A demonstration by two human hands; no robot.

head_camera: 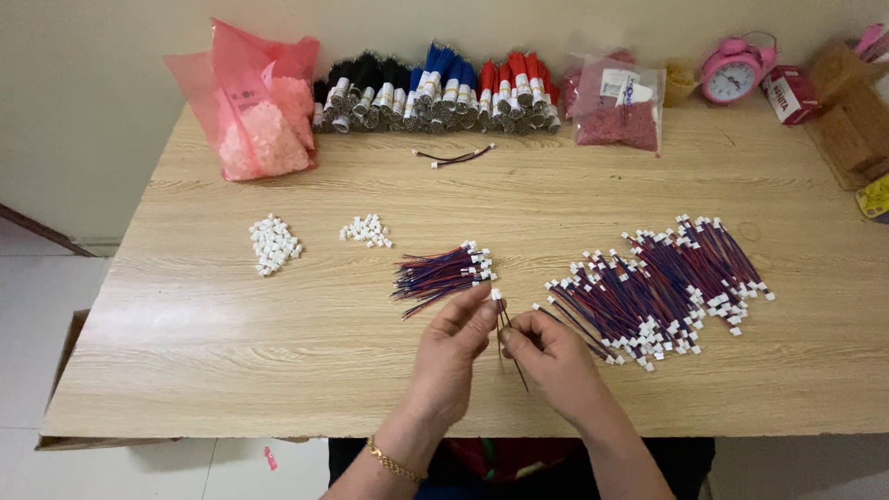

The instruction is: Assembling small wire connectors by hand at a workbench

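Many finished wires [662, 282] piled right, small bundle [443, 273] and loose white plugs [274, 244] left to do; left hand [451, 347] and right hand [546, 356] both pinch one wire [505, 324] above table [231, 333].

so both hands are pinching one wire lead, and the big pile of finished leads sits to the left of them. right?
Not quite. Both hands do pinch one wire lead, but the head view shows the big pile of finished leads to their right, not left.

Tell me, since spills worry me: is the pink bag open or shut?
Open: the pink bag stands upright, its top edges spread apart.
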